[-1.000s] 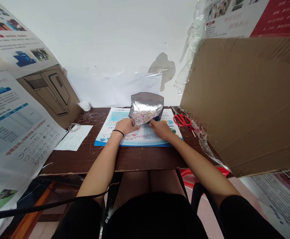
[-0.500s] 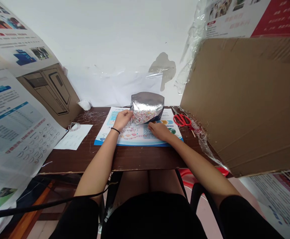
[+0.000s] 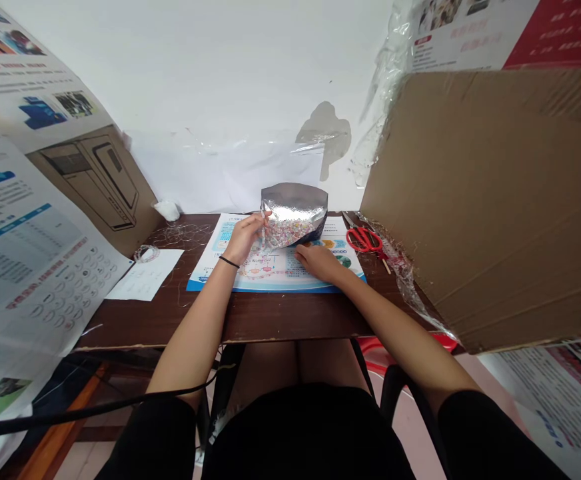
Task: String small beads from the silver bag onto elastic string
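Note:
A silver pouch [image 3: 294,212] stands open on a printed sheet [image 3: 215,272], with many small coloured beads [image 3: 286,232] in it. My left hand [image 3: 243,240] is at the pouch's left edge, its fingers pinched together; what lies between them is too small to make out. Low at the front of the pouch, my right hand [image 3: 318,261] rests over the sheet with its fingers closed, their tips partly hidden. A faint string of beads [image 3: 278,272] lies on the sheet between my hands.
Red scissors [image 3: 364,240] lie to the right beside crumpled clear plastic [image 3: 410,287]. A cardboard panel [image 3: 490,200] rises on the right. At the left are a small bead ring [image 3: 146,254], a white paper [image 3: 145,275] and tangled clear thread [image 3: 183,235].
My left hand has risen slightly along the pouch's left edge, with its fingertips higher. My right hand has stayed nearly in place.

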Action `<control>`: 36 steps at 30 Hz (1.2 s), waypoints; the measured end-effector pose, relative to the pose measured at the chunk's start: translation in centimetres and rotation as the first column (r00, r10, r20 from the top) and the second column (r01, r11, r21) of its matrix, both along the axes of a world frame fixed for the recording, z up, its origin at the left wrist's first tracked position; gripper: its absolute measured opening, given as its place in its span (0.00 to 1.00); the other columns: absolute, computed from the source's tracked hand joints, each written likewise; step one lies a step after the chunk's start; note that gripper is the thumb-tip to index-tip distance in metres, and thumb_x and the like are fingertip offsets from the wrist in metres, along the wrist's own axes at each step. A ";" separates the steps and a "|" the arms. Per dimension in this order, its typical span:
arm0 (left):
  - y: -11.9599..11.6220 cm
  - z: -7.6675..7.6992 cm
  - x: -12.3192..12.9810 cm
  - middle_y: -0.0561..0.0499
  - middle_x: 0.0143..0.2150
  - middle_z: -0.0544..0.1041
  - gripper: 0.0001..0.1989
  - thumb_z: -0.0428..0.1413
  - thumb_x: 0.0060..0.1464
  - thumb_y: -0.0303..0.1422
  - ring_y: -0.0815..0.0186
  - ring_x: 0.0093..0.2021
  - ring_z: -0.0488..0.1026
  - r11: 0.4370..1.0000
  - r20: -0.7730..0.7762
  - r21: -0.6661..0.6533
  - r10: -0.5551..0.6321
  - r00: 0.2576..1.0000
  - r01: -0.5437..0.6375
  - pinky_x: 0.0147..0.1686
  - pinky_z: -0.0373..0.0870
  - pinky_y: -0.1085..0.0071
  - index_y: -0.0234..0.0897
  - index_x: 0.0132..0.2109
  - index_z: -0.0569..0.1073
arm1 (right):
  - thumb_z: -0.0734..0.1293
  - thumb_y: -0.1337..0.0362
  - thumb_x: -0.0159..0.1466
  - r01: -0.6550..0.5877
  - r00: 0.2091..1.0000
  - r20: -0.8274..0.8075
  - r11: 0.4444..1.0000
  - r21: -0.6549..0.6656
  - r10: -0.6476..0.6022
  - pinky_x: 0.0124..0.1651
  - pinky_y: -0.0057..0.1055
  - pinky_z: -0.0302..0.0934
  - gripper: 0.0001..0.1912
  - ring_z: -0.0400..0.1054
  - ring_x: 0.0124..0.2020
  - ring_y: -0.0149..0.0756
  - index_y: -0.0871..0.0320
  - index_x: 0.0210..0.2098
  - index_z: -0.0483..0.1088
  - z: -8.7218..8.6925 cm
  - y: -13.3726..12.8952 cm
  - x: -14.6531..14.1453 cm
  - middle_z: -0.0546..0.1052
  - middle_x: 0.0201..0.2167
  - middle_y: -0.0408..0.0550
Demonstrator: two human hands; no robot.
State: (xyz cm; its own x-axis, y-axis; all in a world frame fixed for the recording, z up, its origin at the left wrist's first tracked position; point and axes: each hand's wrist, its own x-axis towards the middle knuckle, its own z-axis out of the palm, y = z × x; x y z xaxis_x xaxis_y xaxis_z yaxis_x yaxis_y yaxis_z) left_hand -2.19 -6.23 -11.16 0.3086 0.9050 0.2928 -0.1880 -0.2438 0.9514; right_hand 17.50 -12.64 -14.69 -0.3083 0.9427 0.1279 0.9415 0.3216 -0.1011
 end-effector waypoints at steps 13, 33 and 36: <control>-0.2 1.0 -1.8 0.50 0.18 0.69 0.19 0.55 0.47 0.44 0.68 0.21 0.62 0.994 -0.899 -0.050 -0.087 0.430 0.096 0.25 0.55 0.69 0.36 0.17 0.70 | 0.50 0.60 0.71 0.003 1.000 0.028 0.999 -0.048 -0.001 0.33 0.32 0.46 0.19 0.67 0.34 0.38 0.59 0.48 0.68 0.2 0.0 0.0 0.76 0.39 0.56; 0.6 0.3 -0.4 0.51 0.24 0.70 0.13 0.58 0.45 0.42 0.64 0.29 0.68 0.980 -0.644 0.011 0.160 0.748 -0.200 0.30 0.64 0.70 0.36 0.23 0.69 | 0.51 0.61 0.70 -0.011 1.000 0.017 0.998 -0.064 0.012 0.32 0.32 0.46 0.18 0.69 0.36 0.41 0.59 0.47 0.69 0.9 -0.2 -0.2 0.78 0.40 0.56; 1.3 1.3 -0.3 0.50 0.28 0.73 0.13 0.61 0.43 0.42 0.66 0.32 0.69 0.965 -0.421 -0.169 0.115 0.900 -0.202 0.33 0.67 0.71 0.35 0.26 0.71 | 0.51 0.60 0.70 -0.018 1.000 0.014 0.998 -0.066 0.019 0.32 0.32 0.45 0.19 0.68 0.34 0.39 0.60 0.47 0.69 0.9 -0.1 -0.2 0.78 0.39 0.56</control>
